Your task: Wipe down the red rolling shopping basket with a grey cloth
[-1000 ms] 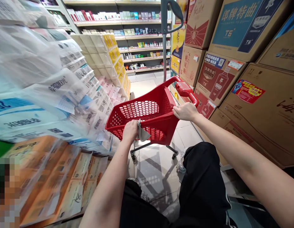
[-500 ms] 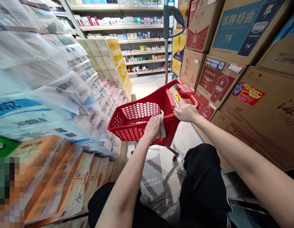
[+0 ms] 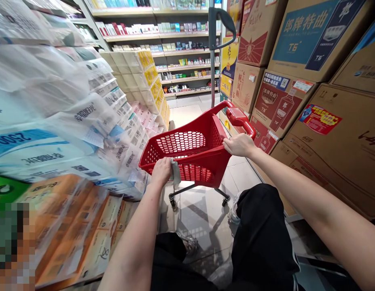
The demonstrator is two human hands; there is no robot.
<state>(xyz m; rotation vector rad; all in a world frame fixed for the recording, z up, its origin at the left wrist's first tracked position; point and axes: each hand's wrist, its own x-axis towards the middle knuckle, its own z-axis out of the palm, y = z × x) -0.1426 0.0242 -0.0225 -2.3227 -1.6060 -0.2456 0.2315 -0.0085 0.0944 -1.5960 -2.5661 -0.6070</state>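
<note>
In a shop aisle between wrapped tissue packs (image 3: 68, 133) and stacked boxes (image 3: 296, 81), the right hand (image 3: 239, 145) clasps the red cart's (image 3: 190, 151) rim to steady it, while the left hand (image 3: 161, 170) presses a clenched cloth (image 3: 176, 173) against its near edge.

Shopping cart (image 3: 193, 151) stands on the floor (image 3: 202, 218) in the aisle, directly ahead of the person. Left hand (image 3: 161, 170), with a cloth (image 3: 176, 173) in it, rests on the near left rim of the cart; right hand (image 3: 239, 144) grips the near right rim, just below the cart handle (image 3: 240, 119). Stacked tissue packs (image 3: 62, 133) line the left side of the aisle, stacked cartons (image 3: 296, 81) the right. A pole (image 3: 212, 60) rises behind the cart; shelves (image 3: 175, 48) cross the far end.
</note>
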